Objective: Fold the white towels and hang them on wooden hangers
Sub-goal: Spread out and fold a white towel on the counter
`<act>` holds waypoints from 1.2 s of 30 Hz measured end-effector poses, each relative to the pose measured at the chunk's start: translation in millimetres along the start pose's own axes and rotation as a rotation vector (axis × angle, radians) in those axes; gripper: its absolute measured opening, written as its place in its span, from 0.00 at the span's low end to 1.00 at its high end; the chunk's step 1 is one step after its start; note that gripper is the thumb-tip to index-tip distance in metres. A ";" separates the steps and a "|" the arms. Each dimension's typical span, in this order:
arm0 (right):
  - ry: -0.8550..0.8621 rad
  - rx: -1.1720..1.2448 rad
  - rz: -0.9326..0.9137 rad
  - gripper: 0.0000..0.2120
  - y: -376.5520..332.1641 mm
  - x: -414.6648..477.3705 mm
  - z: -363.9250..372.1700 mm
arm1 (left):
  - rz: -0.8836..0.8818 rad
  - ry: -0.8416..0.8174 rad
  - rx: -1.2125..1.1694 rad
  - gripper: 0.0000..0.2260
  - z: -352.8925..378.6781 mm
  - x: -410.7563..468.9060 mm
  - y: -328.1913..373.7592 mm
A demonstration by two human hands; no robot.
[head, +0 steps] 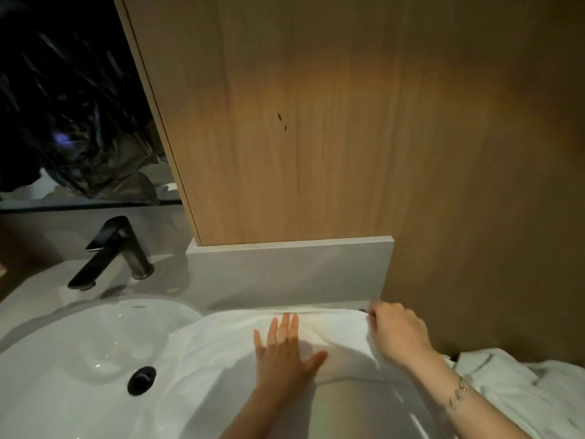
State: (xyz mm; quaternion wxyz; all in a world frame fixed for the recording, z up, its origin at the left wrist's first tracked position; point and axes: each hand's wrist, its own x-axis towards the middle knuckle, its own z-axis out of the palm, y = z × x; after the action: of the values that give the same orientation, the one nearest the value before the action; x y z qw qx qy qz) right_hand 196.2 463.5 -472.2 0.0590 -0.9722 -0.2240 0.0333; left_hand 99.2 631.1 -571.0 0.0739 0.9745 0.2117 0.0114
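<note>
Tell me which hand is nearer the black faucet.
Left. The left hand presses flat on the white towel, closer to the faucet; the right hand pinches the towel's edge farther right.

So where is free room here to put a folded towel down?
Bare counter lies between the black faucet and the grey backsplash. Right of the basin it is crowded: the spread towel, left hand, right hand and heaped white cloth.
</note>
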 end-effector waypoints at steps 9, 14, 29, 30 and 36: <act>-0.074 -0.177 0.014 0.14 29.7 76.8 20.9 | 0.032 -0.243 0.044 0.52 -33.1 7.9 -2.8; 0.052 -0.258 -0.052 0.18 37.7 69.4 35.9 | 0.059 -0.183 0.061 0.46 -38.6 14.3 -16.4; 0.063 0.076 -0.248 0.15 -10.9 -20.8 61.2 | -0.084 0.037 0.044 0.52 -31.7 -10.7 -41.3; -0.030 0.057 -0.266 0.20 -13.0 -27.7 77.7 | -0.142 -0.063 0.019 0.61 -31.2 -13.3 -41.1; -0.096 0.007 -0.257 0.31 -6.2 -48.9 90.1 | -0.208 -0.335 0.046 0.71 -47.2 -23.3 -38.1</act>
State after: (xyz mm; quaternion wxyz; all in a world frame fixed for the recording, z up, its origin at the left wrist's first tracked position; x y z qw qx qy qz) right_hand 141.3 456.6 -558.8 0.0554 -0.9327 -0.3490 0.0726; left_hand 59.7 662.3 -529.8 0.0864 0.9371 0.2962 -0.1635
